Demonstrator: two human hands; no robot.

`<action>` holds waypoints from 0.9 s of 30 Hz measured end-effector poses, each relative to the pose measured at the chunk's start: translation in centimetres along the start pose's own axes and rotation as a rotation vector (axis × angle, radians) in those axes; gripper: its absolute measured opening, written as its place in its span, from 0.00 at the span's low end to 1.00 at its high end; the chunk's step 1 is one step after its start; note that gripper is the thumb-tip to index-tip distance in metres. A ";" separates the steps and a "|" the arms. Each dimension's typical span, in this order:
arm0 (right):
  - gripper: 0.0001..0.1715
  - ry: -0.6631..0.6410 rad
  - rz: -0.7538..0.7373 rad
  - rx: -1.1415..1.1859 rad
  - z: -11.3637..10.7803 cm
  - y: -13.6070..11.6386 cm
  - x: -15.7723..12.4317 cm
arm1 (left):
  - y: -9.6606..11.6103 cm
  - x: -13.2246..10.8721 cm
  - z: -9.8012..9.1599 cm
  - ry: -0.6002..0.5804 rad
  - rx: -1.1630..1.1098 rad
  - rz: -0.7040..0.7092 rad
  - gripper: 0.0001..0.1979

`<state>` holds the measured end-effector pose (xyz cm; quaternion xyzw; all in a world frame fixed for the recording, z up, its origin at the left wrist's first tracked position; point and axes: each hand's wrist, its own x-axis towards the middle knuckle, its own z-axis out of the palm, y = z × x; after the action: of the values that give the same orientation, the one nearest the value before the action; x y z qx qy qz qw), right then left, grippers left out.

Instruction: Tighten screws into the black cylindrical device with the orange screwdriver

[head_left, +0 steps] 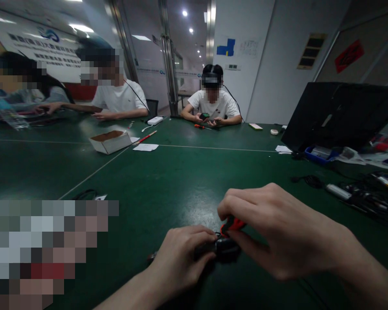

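Note:
Near the front of the green table (181, 172), my left hand (184, 254) is closed round a dark, elongated device (226, 247) that lies low over the tabletop. Its far-left end pokes out past the hand, and the palm hides the middle. My right hand (265, 224) pinches a small red-and-black tool (233, 226) between thumb and fingers, just above the device's right end. Most of the tool is covered by the fingers, so its exact kind is unclear. A thin dark wire shows between the two hands.
A white open box (111, 142) and paper slip (145, 147) lie ahead left. At right stand a large black panel (339, 116), a blue tray (320, 155) and tangled cables (368, 198). A person (213, 101) sits opposite behind an orange screwdriver (200, 126); others sit left.

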<state>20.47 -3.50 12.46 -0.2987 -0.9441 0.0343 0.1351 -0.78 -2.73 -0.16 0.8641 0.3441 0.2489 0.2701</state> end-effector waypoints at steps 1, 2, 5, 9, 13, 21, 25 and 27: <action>0.04 0.005 -0.003 -0.007 0.0 0.0 0.0 | 0.1 0.0 -0.1 -0.003 0.002 -0.005 0.08; 0.02 0.018 -0.009 -0.026 0.1 0.0 0.0 | 0.1 0.0 -0.1 -0.006 0.003 -0.008 0.07; 0.08 0.057 -0.026 -0.099 0.3 0.4 0.0 | 0.2 0.1 -0.2 0.003 -0.004 -0.003 0.07; 0.12 0.053 -0.010 -0.096 0.1 0.4 0.0 | 0.1 0.2 -0.1 0.012 -0.019 0.005 0.07; 0.08 0.007 0.015 0.016 -0.3 0.1 0.0 | 0.0 0.1 0.0 0.017 -0.008 0.014 0.08; 0.11 0.089 -0.025 -0.156 0.1 0.3 -0.2 | 0.1 0.1 -0.1 0.026 0.000 0.015 0.09; 0.09 0.013 -0.007 -0.058 -0.2 -0.5 -0.3 | 0.0 0.1 0.0 0.023 -0.005 0.015 0.08; 0.08 -0.005 0.011 -0.047 -0.2 -0.6 -0.3 | -0.1 0.1 0.0 0.013 -0.015 0.012 0.09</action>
<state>20.40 -4.15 12.63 -0.3071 -0.9433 0.0136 0.1255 -0.71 -2.62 -0.20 0.8624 0.3390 0.2588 0.2727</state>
